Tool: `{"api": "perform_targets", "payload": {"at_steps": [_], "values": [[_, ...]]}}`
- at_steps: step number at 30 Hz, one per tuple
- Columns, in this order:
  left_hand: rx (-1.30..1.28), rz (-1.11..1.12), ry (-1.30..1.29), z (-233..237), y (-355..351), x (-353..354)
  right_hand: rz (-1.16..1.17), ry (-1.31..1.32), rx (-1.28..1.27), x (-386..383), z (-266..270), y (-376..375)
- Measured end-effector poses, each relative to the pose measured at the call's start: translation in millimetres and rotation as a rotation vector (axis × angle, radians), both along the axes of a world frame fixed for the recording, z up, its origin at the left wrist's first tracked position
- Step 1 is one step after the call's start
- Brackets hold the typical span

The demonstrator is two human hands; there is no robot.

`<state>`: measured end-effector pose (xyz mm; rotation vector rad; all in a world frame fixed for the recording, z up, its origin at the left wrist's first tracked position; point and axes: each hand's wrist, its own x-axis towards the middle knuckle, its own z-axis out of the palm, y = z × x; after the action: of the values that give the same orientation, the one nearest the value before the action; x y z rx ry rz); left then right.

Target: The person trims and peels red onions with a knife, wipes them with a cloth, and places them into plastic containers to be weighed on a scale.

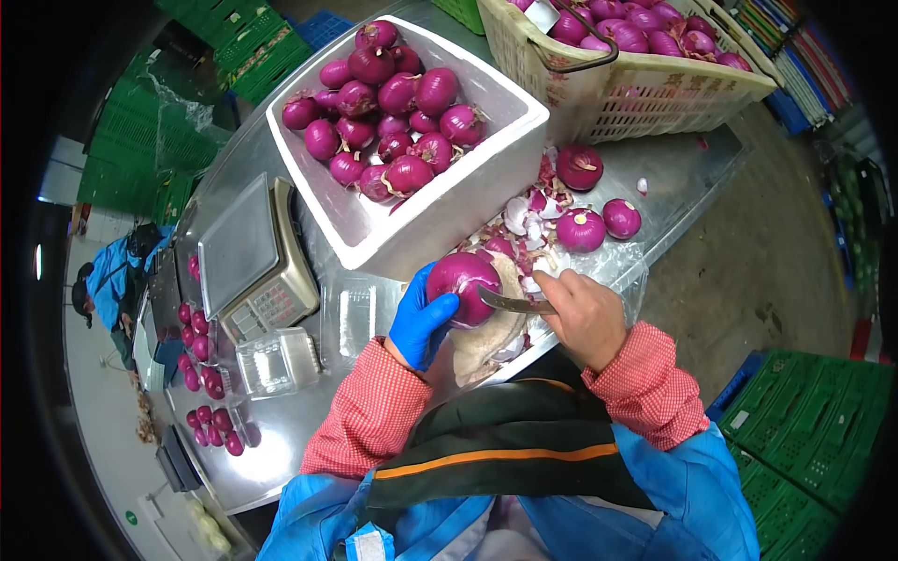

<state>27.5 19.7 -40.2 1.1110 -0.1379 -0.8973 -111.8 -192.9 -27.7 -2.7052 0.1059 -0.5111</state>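
Observation:
In a blue glove, my left hand [421, 318] is closed around a large red onion [462, 280] at the table's near edge. My bare right hand [582, 313] grips a knife [514, 303], its curved blade pointing left with the tip against the onion's side. Beneath the onion lies a pale cloth [488, 348]. Peeled skins [531, 220] are heaped just beyond it. Several whole onions [581, 230] sit to the right of the skins.
A white foam box [449, 201] of red onions stands beyond my hands. Behind it at right is a cream plastic crate [655, 103] piled with onions. A weighing scale [267, 271] and clear plastic trays [278, 363] are at left. Green crates [804, 421] stack at right.

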Motion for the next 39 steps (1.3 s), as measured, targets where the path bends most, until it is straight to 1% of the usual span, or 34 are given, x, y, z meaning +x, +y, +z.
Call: {"api": "perform_targets", "payload": {"at_steps": [3,5,8,11,14,16,17,19,20,23,26,29,32,35,38,39], "values": [[0.005,0.009,-0.001,7.9,-1.3,-1.8,-0.036,0.002,-0.001,0.5,-3.6,0.5],[0.0,0.03,-0.048,4.1,-2.4,-4.4,-0.061,0.012,0.011,0.6,-4.0,3.6],[0.006,0.08,-0.127,-4.6,-5.0,-10.6,-0.119,0.04,0.13,0.8,-8.7,12.8],[0.026,0.118,-0.192,-14.0,-5.2,-14.1,-0.155,0.088,0.414,1.2,-18.3,31.2],[0.022,0.108,-0.225,-18.9,-2.4,-22.8,-0.308,0.298,0.871,12.6,-36.7,19.4],[-0.004,0.094,-0.211,-15.8,-3.7,-23.6,-0.22,0.268,0.924,11.0,-30.9,21.6],[-0.036,0.085,-0.121,-12.9,-3.6,-22.0,-0.177,0.255,0.951,8.9,-28.2,23.7],[-0.109,0.065,0.057,-2.1,-6.4,-17.0,-0.16,0.156,0.926,9.2,-24.0,24.3],[-0.1,0.044,0.092,2.1,-5.7,-15.6,-0.15,0.106,0.913,10.9,-20.6,24.4],[-0.104,-0.016,0.117,6.5,-7.7,-18.9,-0.03,0.105,0.781,13.5,0.8,22.5],[-0.146,-0.009,0.113,-6.4,-6.1,-19.7,-0.056,0.034,0.779,16.7,0.8,19.5],[-0.214,0.004,0.216,-5.3,-5.3,-15.5,-0.048,-0.078,0.49,10.2,2.1,18.8],[-0.326,0.069,0.329,-3.6,-6.7,-12.7,-0.049,-0.004,0.32,-2.2,-1.2,22.3],[-0.376,0.088,0.421,-9.6,-4.1,-11.5,-0.085,0.011,0.226,-4.7,-8.5,24.7],[-0.421,0.076,0.366,-6.3,-7.5,-15.7,-0.122,-0.006,0.26,-3.7,-13.3,27.1],[-0.417,0.075,0.323,-3.8,-8.8,-17.4,-0.122,-0.018,0.317,-3.5,-16.1,28.8]]}}
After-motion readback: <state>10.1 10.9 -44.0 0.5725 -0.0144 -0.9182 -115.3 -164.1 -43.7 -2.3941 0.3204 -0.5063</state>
